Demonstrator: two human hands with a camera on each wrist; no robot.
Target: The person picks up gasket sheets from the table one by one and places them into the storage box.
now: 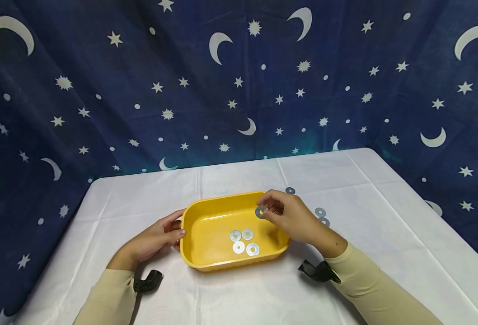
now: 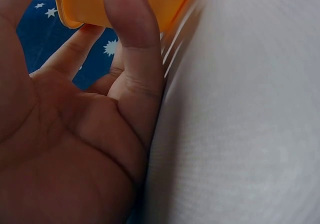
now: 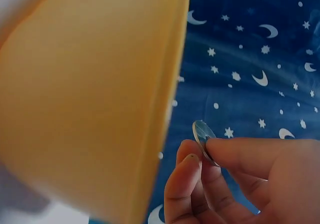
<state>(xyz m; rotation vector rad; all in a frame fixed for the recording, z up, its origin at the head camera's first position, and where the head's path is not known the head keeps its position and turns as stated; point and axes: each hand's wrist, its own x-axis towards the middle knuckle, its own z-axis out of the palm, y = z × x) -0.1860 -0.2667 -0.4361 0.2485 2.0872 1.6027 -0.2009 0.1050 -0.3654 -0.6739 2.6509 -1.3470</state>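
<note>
A yellow plastic tub [image 1: 212, 267] stands on the table, with several flat metal washers [image 1: 253, 249] lying on its floor. At the tub's left end, my left hand [image 1: 157, 238] holds it, the thumb at the rim and the other fingers against the outside wall. In the left wrist view the palm of that hand faces the camera. My right hand [image 1: 293, 215] is over the tub's right end, pinching a washer [image 1: 260, 212] between thumb and fingertips. From the right wrist, that same washer [image 3: 204, 140] appears tilted and nearly edge-on beside the tub's wall [image 3: 95, 93].
Right of the tub, a few loose washers [image 1: 320, 211] lie on the white tablecloth [image 1: 389, 225], one overlapped by the right forearm's outline. Another washer [image 1: 290, 191] sits behind the right hand. A dark blue curtain [image 1: 198, 113] with moons and stars hangs behind the table.
</note>
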